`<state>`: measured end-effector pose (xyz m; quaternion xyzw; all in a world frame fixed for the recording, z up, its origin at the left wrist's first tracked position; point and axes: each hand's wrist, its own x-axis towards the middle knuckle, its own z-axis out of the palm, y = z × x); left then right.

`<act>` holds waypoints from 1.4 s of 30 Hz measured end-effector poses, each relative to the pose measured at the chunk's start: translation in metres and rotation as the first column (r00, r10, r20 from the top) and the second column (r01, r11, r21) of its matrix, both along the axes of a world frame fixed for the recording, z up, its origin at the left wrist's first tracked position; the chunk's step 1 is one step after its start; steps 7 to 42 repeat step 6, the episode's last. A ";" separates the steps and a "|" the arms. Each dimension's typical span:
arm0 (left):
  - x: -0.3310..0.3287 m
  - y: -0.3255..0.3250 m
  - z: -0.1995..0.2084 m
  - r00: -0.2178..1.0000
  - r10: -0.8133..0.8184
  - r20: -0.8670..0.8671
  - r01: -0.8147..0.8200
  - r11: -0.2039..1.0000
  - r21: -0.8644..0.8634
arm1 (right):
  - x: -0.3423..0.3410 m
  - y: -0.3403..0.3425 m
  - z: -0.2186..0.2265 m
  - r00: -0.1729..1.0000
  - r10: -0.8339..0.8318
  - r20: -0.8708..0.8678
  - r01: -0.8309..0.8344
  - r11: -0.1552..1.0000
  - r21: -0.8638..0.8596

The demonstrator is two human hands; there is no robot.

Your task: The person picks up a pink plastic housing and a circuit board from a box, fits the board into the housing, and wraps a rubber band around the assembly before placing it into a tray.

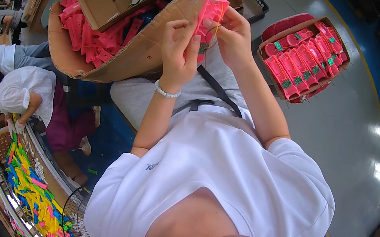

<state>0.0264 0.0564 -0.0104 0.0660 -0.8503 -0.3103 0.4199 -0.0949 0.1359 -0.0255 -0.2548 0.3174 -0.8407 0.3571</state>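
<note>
In front of me, between both hands, is a pink plastic housing [212, 8], long and hollow. My left hand [181, 55] grips its lower left side, thumb along the edge. My right hand [235, 37] is closed at its right side, with thumb and fingertips at thin wires [214, 30] in yellow and dark colours. A small green circuit board [203, 49] shows at the housing's lower end, partly covered by my left fingers. Exactly what the right fingertips pinch is too small to make out.
At the left, a large carton [112, 67] holds loose pink housings, with a shallow cardboard tray [103, 7] of white strips and green boards on top. A box [269, 49] of pink housings with boards stands at the right. Co-workers bend over a bin of colourful parts [31, 182].
</note>
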 end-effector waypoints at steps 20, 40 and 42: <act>-0.040 0.019 -0.033 0.985 -0.154 0.074 0.144 0.982 0.124 | -0.028 0.040 -0.026 0.988 -0.153 0.024 0.147 0.975 0.166; -0.040 0.019 -0.033 0.985 -0.154 0.074 0.144 0.982 0.124 | -0.028 0.040 -0.026 0.988 -0.153 0.024 0.147 0.975 0.166; -0.040 0.019 -0.033 0.985 -0.154 0.074 0.144 0.982 0.124 | -0.028 0.040 -0.026 0.988 -0.153 0.024 0.147 0.975 0.166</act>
